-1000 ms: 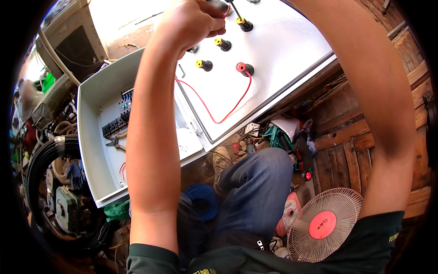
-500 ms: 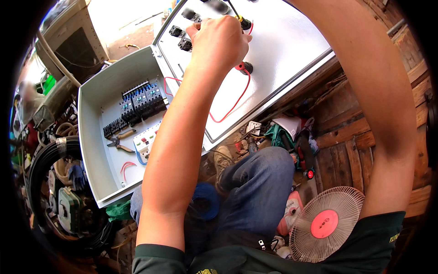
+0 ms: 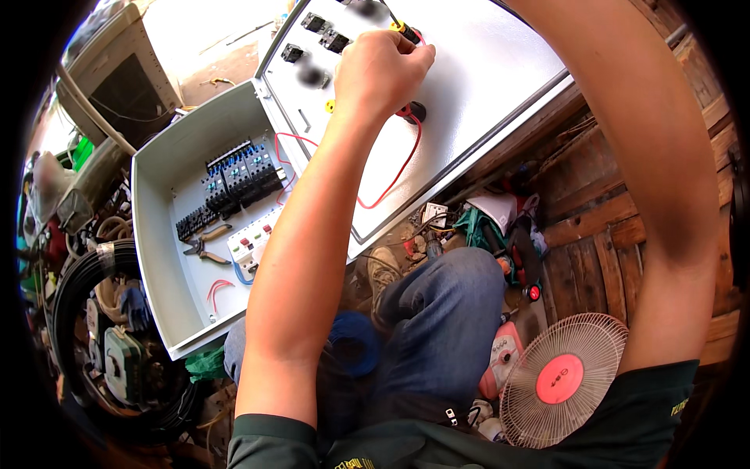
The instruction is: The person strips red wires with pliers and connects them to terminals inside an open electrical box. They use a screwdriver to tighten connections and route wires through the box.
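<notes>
My left hand [image 3: 380,69] is over the white panel door [image 3: 476,86], fingers closed in a pinch. A red wire [image 3: 420,39] runs to its fingertips beside a black switch block with a yellow collar [image 3: 405,31]; the grip itself is partly hidden. A thin dark shaft, like a screwdriver's [image 3: 388,10], meets this block from above. My right arm [image 3: 625,94] reaches over the door from the right, its hand beyond the top edge. Below the left hand, another red wire length [image 3: 416,156] loops from a red-collared switch block [image 3: 416,112].
The grey enclosure [image 3: 152,211] at left holds contactors [image 3: 242,176], breakers [image 3: 248,241] and pliers [image 3: 205,244]. More black switch blocks [image 3: 334,41] line the door's left side. A fan grille [image 3: 519,406] stands lower right; coiled black cable [image 3: 66,301] lies far left.
My left hand has turned slightly, its thumb now extended toward the right by the upper block. A yellow-collared piece has come into view left of the wrist. The view has shifted a little.
</notes>
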Demonstrator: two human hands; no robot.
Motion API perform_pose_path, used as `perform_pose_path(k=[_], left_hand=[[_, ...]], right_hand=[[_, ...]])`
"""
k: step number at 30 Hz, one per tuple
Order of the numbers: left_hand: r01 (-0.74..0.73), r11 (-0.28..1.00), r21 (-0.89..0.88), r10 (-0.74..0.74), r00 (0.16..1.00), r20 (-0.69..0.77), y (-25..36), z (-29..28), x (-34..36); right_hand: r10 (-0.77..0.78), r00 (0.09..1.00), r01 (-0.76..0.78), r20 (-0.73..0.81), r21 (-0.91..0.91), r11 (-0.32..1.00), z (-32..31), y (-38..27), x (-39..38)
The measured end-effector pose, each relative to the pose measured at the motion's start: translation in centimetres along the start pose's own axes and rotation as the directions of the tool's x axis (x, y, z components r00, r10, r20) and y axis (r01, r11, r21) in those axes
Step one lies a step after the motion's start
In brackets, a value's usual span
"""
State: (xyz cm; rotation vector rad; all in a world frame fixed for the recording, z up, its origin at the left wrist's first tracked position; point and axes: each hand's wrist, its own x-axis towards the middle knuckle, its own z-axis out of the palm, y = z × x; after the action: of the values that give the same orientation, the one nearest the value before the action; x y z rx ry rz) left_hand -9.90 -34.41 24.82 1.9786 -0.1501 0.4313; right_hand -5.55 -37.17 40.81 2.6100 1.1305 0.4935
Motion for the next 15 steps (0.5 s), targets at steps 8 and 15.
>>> perform_pose_path(k=[8, 15], left_hand=[[0.020, 0.999, -0.032, -0.021, 1.000, -0.009, -0.1, -0.5, -0.2], [0.006, 0.999, -0.037, -0.007, 1.000, -0.015, 0.1, -0.1, -0.3]], right_hand=[[0.010, 0.998, -0.009, 0.057, -0.003, 1.000, -1.3, -1.3, -0.4], [-0.001, 1.000, 0.001, 0.011, -0.045, 0.999, 0.1, 0.6, 1.1]])
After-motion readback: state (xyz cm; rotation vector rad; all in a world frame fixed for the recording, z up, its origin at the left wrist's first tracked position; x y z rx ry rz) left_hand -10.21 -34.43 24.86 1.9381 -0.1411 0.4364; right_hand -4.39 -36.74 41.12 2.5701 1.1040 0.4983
